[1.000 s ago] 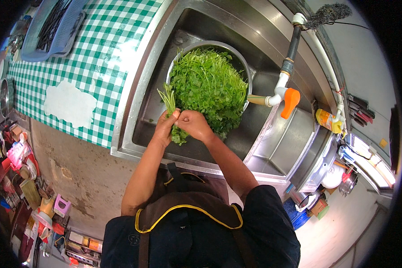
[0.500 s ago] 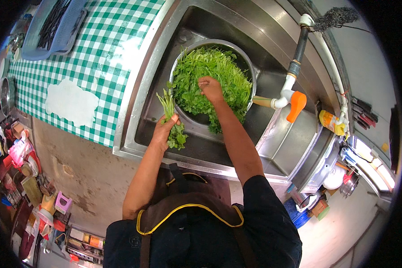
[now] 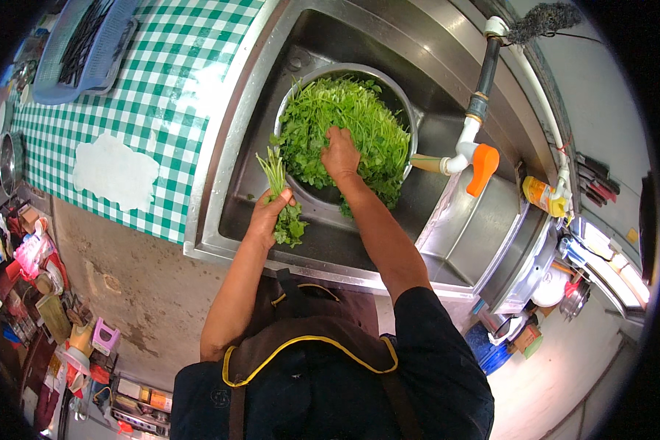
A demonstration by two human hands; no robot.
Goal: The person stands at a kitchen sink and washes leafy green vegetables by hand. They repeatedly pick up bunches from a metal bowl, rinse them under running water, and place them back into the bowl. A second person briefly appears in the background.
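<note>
A small bunch of greens (image 3: 280,198) is held tight in the left hand (image 3: 265,214), with the fingers closed around the stems. It is held just in front of the metal bowl (image 3: 405,110), over the near side of the sink (image 3: 447,242). The right hand (image 3: 339,152) is laid on the big heap of greens (image 3: 345,128) inside the bowl, fingers bent down into the leaves; it cannot be told if anything is pinched there.

The bowl is set in the middle of the sink. Just right of the bowl, a white pipe with an orange tap handle (image 3: 482,167) is seen sticking out, close to the right arm. Left of the bowl, past the sink's steel rim, the counter (image 3: 147,88) is covered by a green and white checked cloth. A blue basket (image 3: 88,44) is placed at the far left of that counter, well apart from the bowl. A yellow bottle (image 3: 541,195) is stood far right of the bowl.

Some open room is left in the sink in front of the bowl and to its right.
</note>
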